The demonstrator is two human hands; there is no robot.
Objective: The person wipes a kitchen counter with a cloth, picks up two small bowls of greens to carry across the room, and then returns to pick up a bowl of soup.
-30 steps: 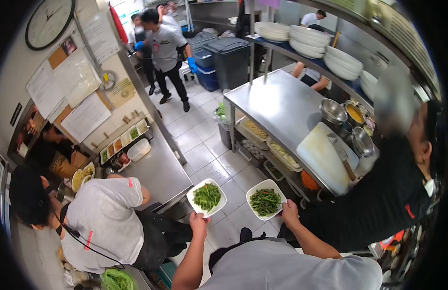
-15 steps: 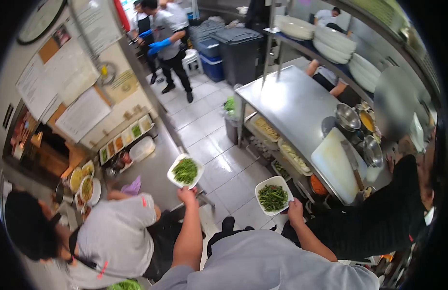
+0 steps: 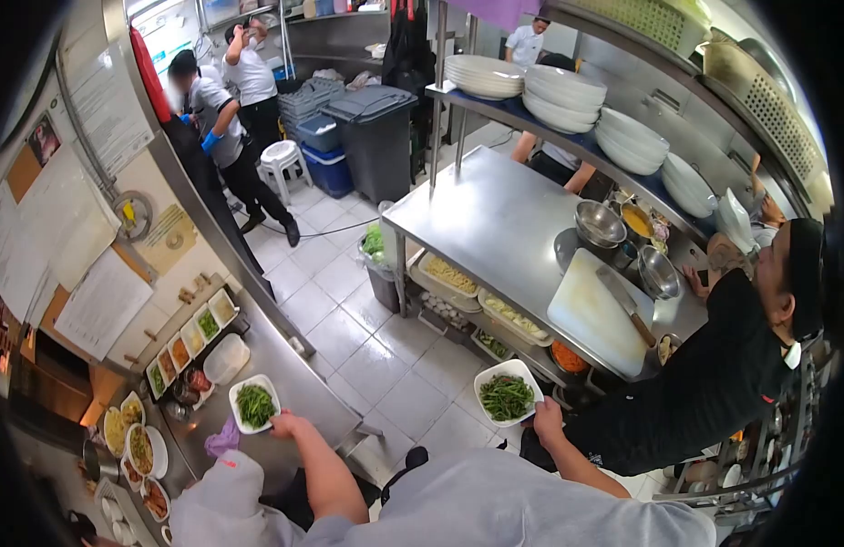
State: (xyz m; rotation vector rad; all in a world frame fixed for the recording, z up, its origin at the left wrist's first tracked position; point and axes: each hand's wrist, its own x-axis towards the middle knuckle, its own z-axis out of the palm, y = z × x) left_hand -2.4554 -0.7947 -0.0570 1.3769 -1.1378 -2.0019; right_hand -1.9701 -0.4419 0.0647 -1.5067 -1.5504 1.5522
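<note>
In my left hand (image 3: 291, 425) is a white square dish (image 3: 274, 387) of chopped green vegetables (image 3: 255, 404), gripped at its near right corner. This dish overlaps the left steel counter, close to a purple cloth (image 3: 223, 438) and a clear plastic tub (image 3: 227, 359). My right hand (image 3: 549, 419) pinches the right edge of a second white square dish (image 3: 482, 376), which holds darker green stalks (image 3: 506, 397). It is held level above the floor, beside the right-hand worktable's lower shelf.
A person in grey (image 3: 217, 497) bends at the left counter; another in black (image 3: 686, 392) stands at the right. The steel worktable (image 3: 477, 196) carries a cutting board (image 3: 586, 319), knife (image 3: 627, 305) and metal bowls (image 3: 602, 223). Several condiment pans (image 3: 194, 336) line the wall. More people stand at the back.
My left hand has moved its dish left, over the counter. The right dish has shifted slightly down and left. The view has turned right, and the person in grey is lower in view.
</note>
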